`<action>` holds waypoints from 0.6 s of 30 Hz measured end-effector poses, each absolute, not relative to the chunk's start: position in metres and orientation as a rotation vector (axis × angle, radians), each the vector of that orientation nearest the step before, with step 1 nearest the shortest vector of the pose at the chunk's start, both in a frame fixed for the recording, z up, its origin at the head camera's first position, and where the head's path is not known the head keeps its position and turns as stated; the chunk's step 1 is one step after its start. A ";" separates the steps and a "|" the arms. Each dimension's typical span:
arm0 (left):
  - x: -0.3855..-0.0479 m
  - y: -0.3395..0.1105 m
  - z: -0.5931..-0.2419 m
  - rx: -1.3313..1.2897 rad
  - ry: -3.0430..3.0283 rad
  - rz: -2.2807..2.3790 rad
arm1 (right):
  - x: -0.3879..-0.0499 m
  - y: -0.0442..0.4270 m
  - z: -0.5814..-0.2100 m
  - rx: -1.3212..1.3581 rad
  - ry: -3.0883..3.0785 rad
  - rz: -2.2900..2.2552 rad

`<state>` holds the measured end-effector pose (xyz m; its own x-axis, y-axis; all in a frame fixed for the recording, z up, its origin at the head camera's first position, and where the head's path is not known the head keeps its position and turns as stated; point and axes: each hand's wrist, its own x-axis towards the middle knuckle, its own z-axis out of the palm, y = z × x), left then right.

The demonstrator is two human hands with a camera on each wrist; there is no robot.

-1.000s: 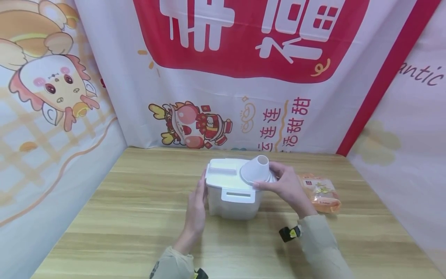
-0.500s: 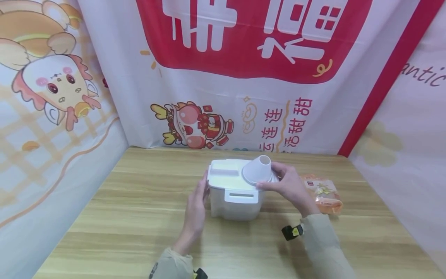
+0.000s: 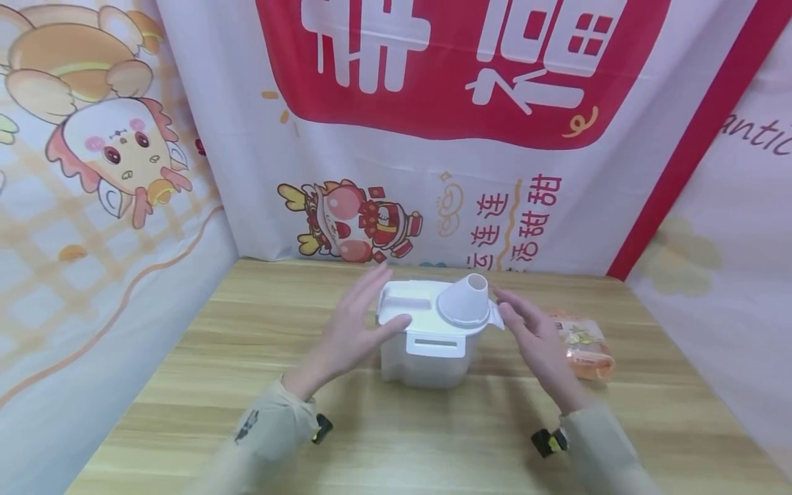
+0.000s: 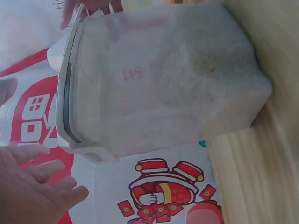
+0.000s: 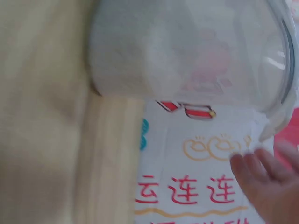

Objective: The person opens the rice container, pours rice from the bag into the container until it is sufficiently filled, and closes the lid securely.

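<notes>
A translucent storage container (image 3: pixel 425 369) stands upright on the table, and pale contents show through the lower part of its wall in the left wrist view. Its white lid (image 3: pixel 405 304) has side latch flaps and carries a white cone-shaped spout (image 3: pixel 465 302) at the right. My left hand (image 3: pixel 349 331) hovers over the lid's left end, fingers spread and straight, holding nothing. In the left wrist view its fingers are apart from the lid. My right hand (image 3: pixel 540 338) is beside the right-hand flap (image 3: pixel 497 316), its fingers loosely bent; the right wrist view shows a gap to the container.
An orange and clear plastic packet (image 3: pixel 583 344) lies on the wooden table (image 3: pixel 204 399), right of the container and partly behind my right hand. Printed cloth (image 3: pixel 377 158) hangs behind and on both sides of the table.
Both hands have come off the container. The left moved up from its left side to over the lid; the right drew back from the spout and flap. The container stayed in place.
</notes>
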<state>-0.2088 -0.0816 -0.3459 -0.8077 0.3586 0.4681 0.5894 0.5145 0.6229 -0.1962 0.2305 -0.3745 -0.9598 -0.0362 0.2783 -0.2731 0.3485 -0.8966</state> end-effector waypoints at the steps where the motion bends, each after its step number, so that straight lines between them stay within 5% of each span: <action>1: -0.212 -0.081 -0.343 -0.845 -2.475 -1.124 | -0.191 0.232 -0.377 0.239 -2.381 1.652; 18: -0.250 -0.060 -0.335 -1.163 -2.528 -1.034 | -0.155 0.209 -0.390 -0.095 -2.129 1.830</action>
